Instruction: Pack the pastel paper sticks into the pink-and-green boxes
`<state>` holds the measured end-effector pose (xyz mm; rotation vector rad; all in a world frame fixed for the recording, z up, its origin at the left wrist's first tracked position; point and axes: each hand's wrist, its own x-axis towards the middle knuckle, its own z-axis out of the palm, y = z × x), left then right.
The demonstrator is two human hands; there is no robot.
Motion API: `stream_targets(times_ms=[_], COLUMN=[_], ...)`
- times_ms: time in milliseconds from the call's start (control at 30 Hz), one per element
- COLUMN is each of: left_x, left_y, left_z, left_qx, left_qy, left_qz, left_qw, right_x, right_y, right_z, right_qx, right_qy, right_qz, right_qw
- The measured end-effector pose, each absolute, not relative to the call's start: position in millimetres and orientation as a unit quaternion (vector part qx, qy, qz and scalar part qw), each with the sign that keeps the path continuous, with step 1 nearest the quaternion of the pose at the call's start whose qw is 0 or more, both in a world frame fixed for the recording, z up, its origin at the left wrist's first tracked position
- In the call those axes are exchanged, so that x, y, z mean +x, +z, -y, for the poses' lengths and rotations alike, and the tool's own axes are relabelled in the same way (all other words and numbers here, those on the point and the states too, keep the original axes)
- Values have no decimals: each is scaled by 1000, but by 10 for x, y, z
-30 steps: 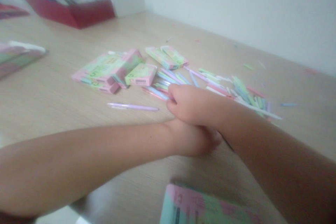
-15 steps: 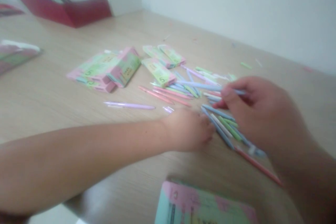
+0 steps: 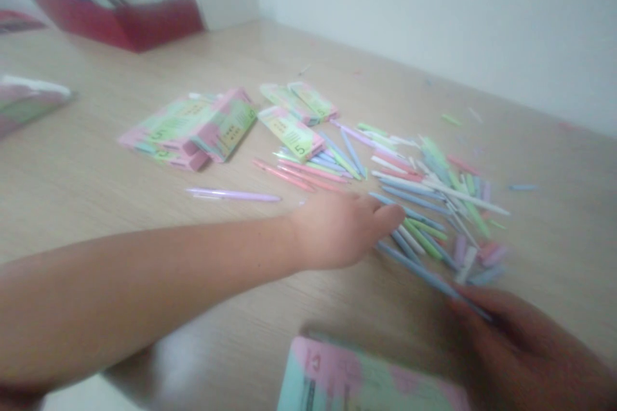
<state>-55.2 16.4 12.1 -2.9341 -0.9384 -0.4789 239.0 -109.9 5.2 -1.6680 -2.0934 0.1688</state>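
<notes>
Thin pastel pens (image 3: 308,174) in blue, green, coral, white and lilac lie in a loose heap at the centre and right of the table. My right hand (image 3: 525,340), low on the right, pinches a blue pen (image 3: 419,270) near one end; it slants up toward my left hand. Over the heap's near left edge is my left hand (image 3: 342,231), back up, fingers curled, beside that pen's far tip. What those fingers hold, if anything, is hidden. Short pieces (image 3: 486,252), lilac and coral, lie right of the heap. A lilac pen (image 3: 234,195) rests apart on the left.
Pink-and-green printed boxes (image 3: 226,125) are stacked beyond my left forearm, with smaller boxes (image 3: 292,133) beside the pens. A larger printed pack (image 3: 371,379) sits at the near edge. A red box (image 3: 130,26) of wrapped items stands at the back left, near the wall.
My right hand has moved down and nearer, away from the middle of the heap, with a blue pen in it. My left hand has shifted slightly. The coral pen at lower right no longer shows.
</notes>
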Motion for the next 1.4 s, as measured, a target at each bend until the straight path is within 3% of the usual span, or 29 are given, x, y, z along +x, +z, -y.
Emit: stream_targets(times_ms=[100, 333, 433, 633, 800, 1133, 1400], left_x=[-528, -469, -449, -463, -483, -478, -487], left_y=[131, 165, 131, 75, 124, 240, 126], left_z=[-69, -50, -76, -79, -68, -46, -79], left_qx=[-968, -983, -979, -975, -976, -982, -983], left_qy=[-136, -108, -111, -154, -173, -110, -132], left_qz=[211, 143, 171, 157, 132, 144, 129], left_qw=[22, -22, -32, 17, 23, -47, 15], right_x=[2075, 1844, 1903, 2110, 1787, 943, 919], right_y=[-14, 125, 241, 432, 527, 383, 287], right_z=[1086, 885, 730, 445, 95, -808, -959], right_qx=[-570, -575, -547, -604, -586, -428, -409], right_qy=[60, 224, 227, 101, 88, 25, 4], right_qz=[798, 777, 790, 760, 756, 903, 912], right_qw=[185, 127, 162, 217, 280, 30, -12])
